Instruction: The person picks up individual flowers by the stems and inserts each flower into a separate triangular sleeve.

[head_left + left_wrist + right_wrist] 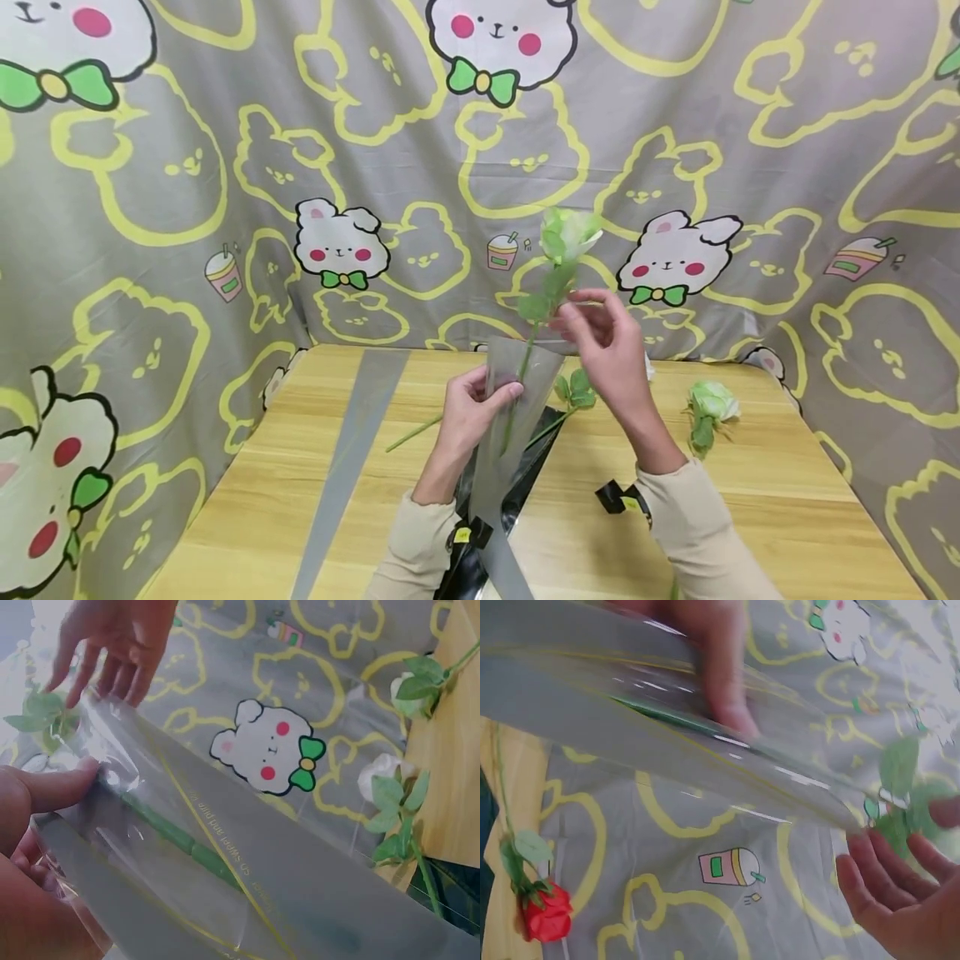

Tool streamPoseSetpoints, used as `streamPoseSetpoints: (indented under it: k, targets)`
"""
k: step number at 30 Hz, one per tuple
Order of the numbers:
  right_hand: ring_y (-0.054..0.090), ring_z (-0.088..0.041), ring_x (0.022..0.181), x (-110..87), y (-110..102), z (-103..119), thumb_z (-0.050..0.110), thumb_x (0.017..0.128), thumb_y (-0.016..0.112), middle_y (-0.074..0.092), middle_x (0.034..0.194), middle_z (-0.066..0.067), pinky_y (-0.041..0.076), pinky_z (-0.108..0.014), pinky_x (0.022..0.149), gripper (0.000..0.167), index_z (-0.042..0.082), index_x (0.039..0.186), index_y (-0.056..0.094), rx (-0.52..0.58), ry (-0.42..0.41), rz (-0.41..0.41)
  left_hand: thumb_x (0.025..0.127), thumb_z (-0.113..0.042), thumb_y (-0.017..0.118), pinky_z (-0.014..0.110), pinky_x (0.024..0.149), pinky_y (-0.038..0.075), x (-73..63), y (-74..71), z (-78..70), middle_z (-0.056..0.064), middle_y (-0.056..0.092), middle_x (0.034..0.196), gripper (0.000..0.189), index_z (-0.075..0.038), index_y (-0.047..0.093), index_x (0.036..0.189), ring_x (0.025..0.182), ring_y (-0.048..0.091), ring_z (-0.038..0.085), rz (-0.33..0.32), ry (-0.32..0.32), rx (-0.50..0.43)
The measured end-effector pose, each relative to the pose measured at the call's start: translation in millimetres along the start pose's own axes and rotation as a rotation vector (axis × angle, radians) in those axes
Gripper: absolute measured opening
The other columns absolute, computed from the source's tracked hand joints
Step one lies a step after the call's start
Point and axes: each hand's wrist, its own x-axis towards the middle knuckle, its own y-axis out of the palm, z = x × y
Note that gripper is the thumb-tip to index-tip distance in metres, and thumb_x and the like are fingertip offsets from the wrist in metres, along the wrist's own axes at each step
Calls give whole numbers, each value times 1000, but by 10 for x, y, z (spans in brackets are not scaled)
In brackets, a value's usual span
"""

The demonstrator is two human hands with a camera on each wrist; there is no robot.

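My left hand (472, 408) grips a translucent grey flower sleeve (543, 358) with gold edging, thumb across its front. Inside runs the green stem (172, 836) of a pale green-white rose (572, 233), whose bloom and leaves stand above the sleeve's mouth. My right hand (607, 337) is beside the rose's leaves, just over the sleeve's opening. Its fingers (881, 881) are loosely bent near the leaves (900, 784) and the sleeve's edge, with a gap to the thumb. In the right wrist view the bloom is out of frame.
Another grey sleeve (352, 458) lies flat on the wooden table (247, 492) at left. Black wrapping (528, 492) lies under my left forearm. A green-white rose (712, 404) rests at right, a white rose (379, 780) further in, and a red rose (547, 915) behind the sleeve.
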Motion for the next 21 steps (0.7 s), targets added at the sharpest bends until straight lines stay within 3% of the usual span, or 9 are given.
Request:
streamPoseSetpoints:
  k: [5, 9, 13, 16, 21]
  targets:
    - [67, -21, 105, 194, -150, -88, 24, 108, 55, 67, 114, -7, 58, -35, 89, 27, 4, 125, 62, 247, 177, -11, 88, -5, 81, 23, 63, 48, -2, -19, 4, 7, 74, 81, 17, 4, 75, 100, 69, 62, 10, 49, -18, -10]
    - [65, -18, 112, 302, -240, -135, 23, 108, 55, 70, 117, -1, 54, -36, 95, 22, 16, 125, 67, 508, 337, 153, 88, -6, 80, 24, 65, 49, -17, -37, 9, 2, 73, 81, 22, 3, 74, 108, 71, 62, 10, 116, -53, -39]
    - [62, -20, 118, 354, -298, -140, 17, 110, 50, 71, 120, -5, 51, -37, 98, 24, 14, 124, 70, 709, 421, 315, 90, -6, 79, 26, 69, 52, -12, -46, 24, 2, 73, 85, 25, 3, 73, 113, 76, 65, 12, 172, -82, -72]
    - [62, -18, 111, 377, -320, -121, 11, 109, 49, 69, 116, -4, 51, -36, 95, 24, 12, 116, 72, 741, 421, 347, 90, -6, 78, 26, 71, 53, -3, -47, 29, 2, 73, 86, 25, 3, 72, 113, 78, 65, 12, 189, -97, -81]
    - [65, -14, 93, 393, -311, -47, 6, 104, 60, 70, 101, -1, 54, -31, 84, 18, 11, 100, 77, 655, 400, 290, 89, -7, 79, 26, 71, 52, -2, -46, 7, 1, 71, 84, 26, 3, 73, 112, 77, 64, 12, 175, -80, -51]
